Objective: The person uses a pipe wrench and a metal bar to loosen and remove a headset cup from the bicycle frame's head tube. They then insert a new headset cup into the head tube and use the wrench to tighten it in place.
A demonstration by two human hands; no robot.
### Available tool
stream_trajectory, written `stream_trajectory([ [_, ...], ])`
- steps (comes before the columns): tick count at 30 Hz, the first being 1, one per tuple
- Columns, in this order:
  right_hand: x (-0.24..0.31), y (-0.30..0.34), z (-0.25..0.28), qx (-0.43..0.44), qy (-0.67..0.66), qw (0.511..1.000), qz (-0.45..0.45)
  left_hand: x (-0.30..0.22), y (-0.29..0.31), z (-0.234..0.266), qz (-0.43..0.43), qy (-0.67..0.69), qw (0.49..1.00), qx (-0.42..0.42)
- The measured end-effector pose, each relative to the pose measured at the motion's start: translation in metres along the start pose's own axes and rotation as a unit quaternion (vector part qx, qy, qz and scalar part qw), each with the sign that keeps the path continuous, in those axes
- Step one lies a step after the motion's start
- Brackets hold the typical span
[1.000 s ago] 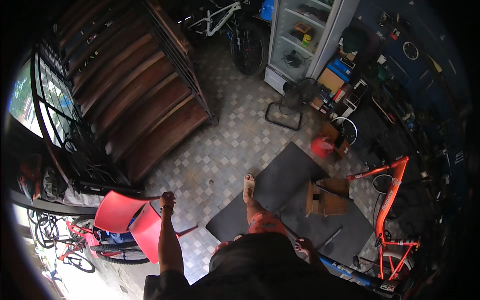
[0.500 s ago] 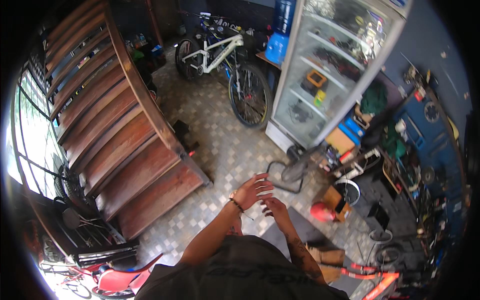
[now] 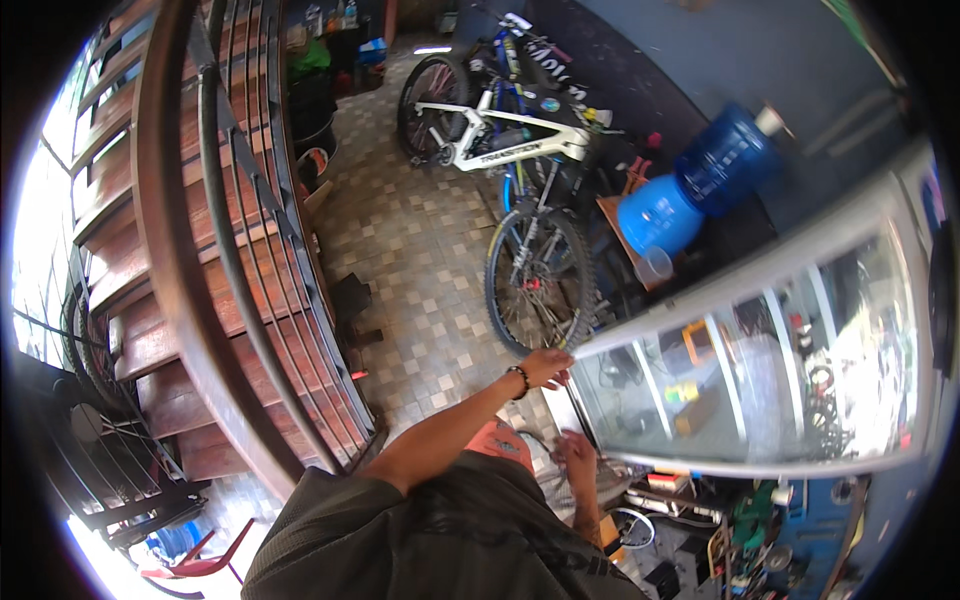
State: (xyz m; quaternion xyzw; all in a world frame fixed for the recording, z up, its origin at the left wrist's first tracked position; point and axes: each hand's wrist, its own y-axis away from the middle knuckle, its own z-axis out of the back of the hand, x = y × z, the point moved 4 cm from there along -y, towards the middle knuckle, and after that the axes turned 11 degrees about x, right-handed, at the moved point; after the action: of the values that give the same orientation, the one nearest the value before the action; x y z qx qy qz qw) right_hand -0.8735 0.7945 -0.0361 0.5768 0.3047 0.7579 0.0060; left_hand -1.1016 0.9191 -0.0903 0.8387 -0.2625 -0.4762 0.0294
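My left hand (image 3: 548, 369), with a dark beaded bracelet at the wrist, reaches forward with fingers loosely extended. It overlaps the lower corner of a glass-door display fridge (image 3: 640, 335) in the head view; whether it touches the frame I cannot tell. Closer to my body, my right hand (image 3: 577, 460) hangs beside the fridge's base with loosely bent fingers. Nothing shows in either hand. Shelves inside the fridge carry a yellow-orange frame (image 3: 697, 342) and other small items behind the glass.
A white mountain bike (image 3: 520, 150) stands ahead on the checkered tile floor (image 3: 425, 275). Wooden stairs with a railing (image 3: 165, 230) run along the left. Behind the fridge, a blue water jug (image 3: 728, 160) sits on a light-blue stand (image 3: 660, 215). Bike parts and a wheel rim (image 3: 633, 527) crowd the lower right.
My view has swung rightward and closer to the fridge and bike. My hands, close together before, are now farther apart, the left one stretched toward the fridge corner.
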Motion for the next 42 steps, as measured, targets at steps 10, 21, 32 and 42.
stream_trajectory([
  [10, 0.054, -0.411, -0.019, 0.100, 0.401, 0.910, 0.021, 0.071, 0.177, 0.463, 0.349, -0.274, 0.751, -0.489],
  [21, 0.392, -0.816, -0.371, 0.294, 0.185, 0.921, 0.177, 0.030, 0.240, 0.581, 0.108, 0.441, 0.638, -0.621],
  [32, 0.251, -0.913, -0.300, 0.200, 0.211, 0.915, -0.279, -0.363, 0.136, 1.046, 0.030, 0.194, 0.823, -0.532],
  [42, 0.402, -1.166, -0.494, 0.211, 0.187, 0.919, -0.275, -0.767, -0.028, 1.339, -0.114, 0.140, 0.886, -0.427],
])
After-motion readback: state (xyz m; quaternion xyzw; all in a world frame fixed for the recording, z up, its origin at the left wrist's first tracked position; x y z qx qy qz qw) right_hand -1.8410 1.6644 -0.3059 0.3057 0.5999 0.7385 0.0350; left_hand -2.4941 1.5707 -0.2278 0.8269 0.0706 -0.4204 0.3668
